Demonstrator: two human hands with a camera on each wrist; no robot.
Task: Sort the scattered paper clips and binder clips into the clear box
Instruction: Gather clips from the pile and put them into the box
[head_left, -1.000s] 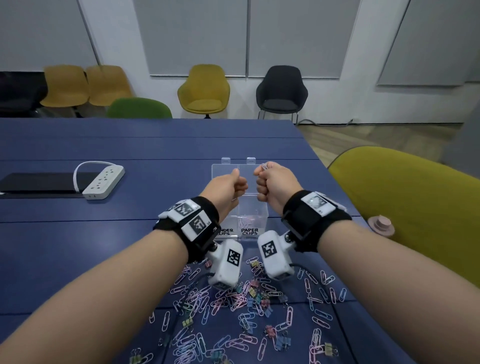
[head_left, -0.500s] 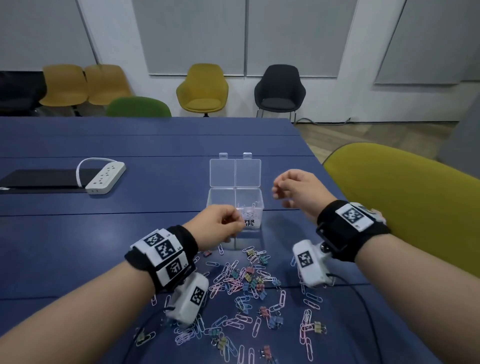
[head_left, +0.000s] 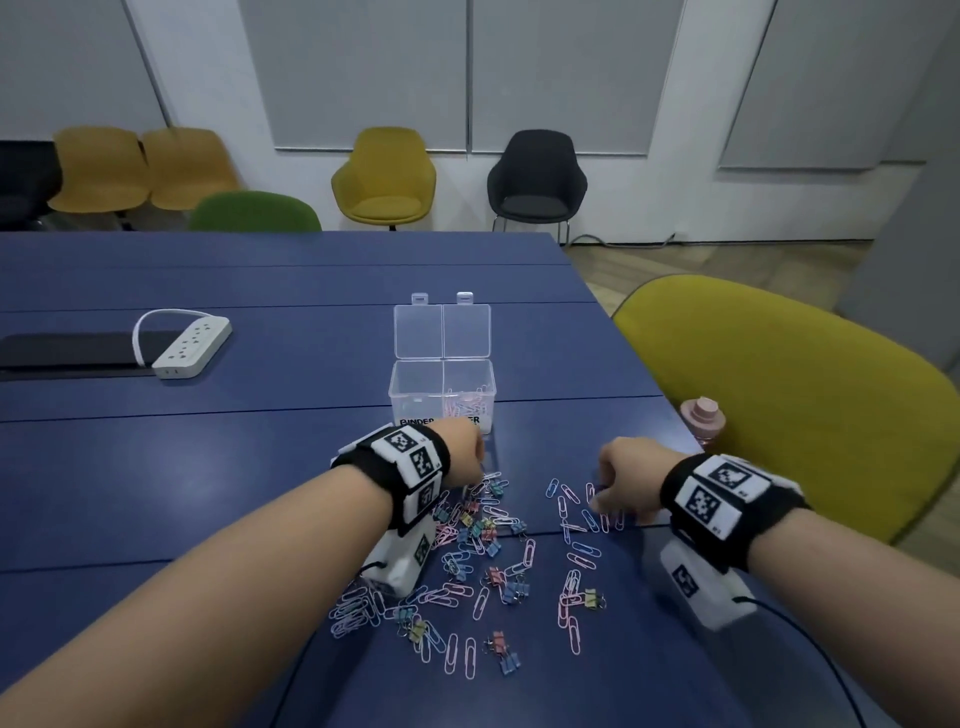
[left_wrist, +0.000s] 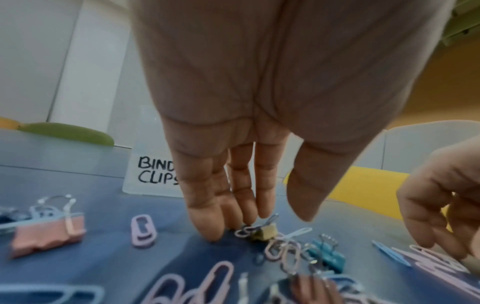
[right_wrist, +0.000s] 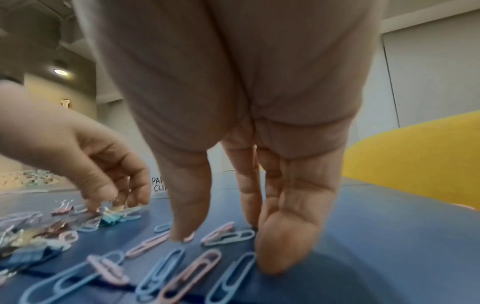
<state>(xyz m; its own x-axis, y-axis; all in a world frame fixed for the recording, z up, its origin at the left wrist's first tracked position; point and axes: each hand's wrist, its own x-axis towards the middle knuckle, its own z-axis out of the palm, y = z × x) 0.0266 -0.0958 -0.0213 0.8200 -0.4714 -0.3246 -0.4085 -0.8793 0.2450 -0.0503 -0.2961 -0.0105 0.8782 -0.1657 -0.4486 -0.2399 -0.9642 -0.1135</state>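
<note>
The clear box (head_left: 415, 387) stands lid-open mid-table, labelled for binder clips on the left and paper clips on the right. Pink paper clips lie in its right compartment. Pastel paper clips (head_left: 576, 519) and binder clips (head_left: 511, 590) are scattered in front of it. My left hand (head_left: 467, 460) reaches down into the pile. Its straight fingers (left_wrist: 207, 224) touch the table beside a yellow binder clip (left_wrist: 263, 232), thumb apart. My right hand (head_left: 610, 488) is down among loose paper clips (right_wrist: 189, 273), fingertips (right_wrist: 280, 253) on the table, holding nothing.
A white power strip (head_left: 192, 348) and a black flat pad (head_left: 67, 351) lie at the far left. A yellow-green chair (head_left: 779, 415) presses against the table's right edge, with a pink bottle top (head_left: 704, 415) beside it. More chairs line the far wall.
Both hands have dropped from above the box to the pile of clips. Their curled fingers have straightened out towards the table.
</note>
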